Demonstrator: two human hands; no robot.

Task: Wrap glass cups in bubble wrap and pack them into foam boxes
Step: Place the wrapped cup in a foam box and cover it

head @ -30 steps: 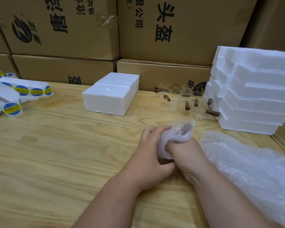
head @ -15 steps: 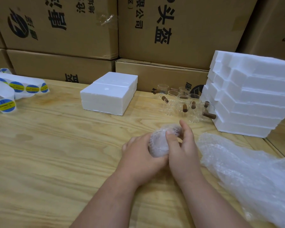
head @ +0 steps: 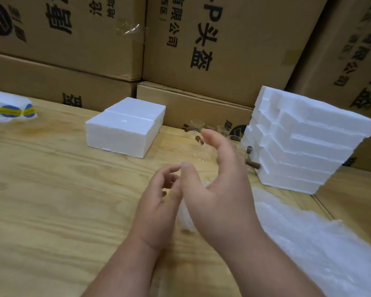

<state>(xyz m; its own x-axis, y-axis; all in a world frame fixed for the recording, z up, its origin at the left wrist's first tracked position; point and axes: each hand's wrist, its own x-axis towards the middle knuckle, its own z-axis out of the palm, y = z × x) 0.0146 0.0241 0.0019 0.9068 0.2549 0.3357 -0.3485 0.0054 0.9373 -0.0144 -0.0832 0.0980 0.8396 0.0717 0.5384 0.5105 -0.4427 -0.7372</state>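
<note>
Half a second ago both hands pressed around the wrapped cup; now opened and lifted apart. Right hand (head: 217,189) raised, fingers straight and loose, grasping nothing, fingertips up in front of the glass cups (head: 204,146). Left hand (head: 159,209) just beside it, fingers relaxed and lightly bent, also released. Wrapped cup (head: 185,219) between and below the two hands, mostly hidden; cannot tell if touching the palms or lying on the surface (head: 51,200). Closed foam box (head: 124,127) well apart to the left rear, with wide bare wood before it. Stack of foam boxes (head: 304,142) at the right, its near corner just beside the cups with brown handles. Bubble wrap sheet (head: 319,243) spread to the right, running out of view at the right edge. Sticker roll (head: 9,108) at the far left edge. Cardboard cartons (head: 234,50) closing the rear edge.
</note>
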